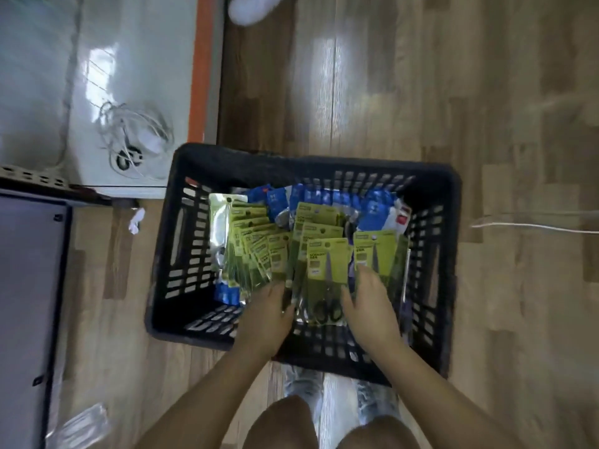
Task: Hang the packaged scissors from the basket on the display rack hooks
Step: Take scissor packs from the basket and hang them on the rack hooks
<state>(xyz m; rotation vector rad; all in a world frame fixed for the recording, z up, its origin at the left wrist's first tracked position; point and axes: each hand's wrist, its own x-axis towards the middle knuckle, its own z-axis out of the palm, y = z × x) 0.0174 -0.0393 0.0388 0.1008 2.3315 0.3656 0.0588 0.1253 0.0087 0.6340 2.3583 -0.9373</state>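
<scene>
Both hands, left hand [270, 311] and right hand [369, 303], grip scissors packs [319, 270] in basket [450, 254]

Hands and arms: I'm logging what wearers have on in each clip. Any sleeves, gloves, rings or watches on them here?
None that shows. The left hand and right hand are bare, without gloves, and both forearms are bare up to the bottom edge of the picture, with no sleeve, watch or band in sight. The picture is too blurred to rule out a thin ring.

Both arms reach forward and down, left hand [270, 311] and right hand [371, 306] close together.
</scene>
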